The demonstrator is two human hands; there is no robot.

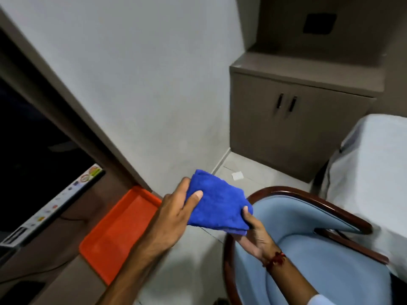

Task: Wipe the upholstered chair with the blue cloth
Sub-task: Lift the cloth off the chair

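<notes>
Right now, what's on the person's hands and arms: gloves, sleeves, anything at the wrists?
No gloves: both the left hand and right hand are bare. The left forearm is uncovered. The right wrist wears a red thread band, and a light blue sleeve cuff shows further up.

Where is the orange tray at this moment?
In the head view the orange tray lies low on the left, on the brown counter, left of the left hand and just below the screen.

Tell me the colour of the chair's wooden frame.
Dark reddish-brown, glossy, on the chair frame around light blue upholstery; the head view shows it.
</notes>
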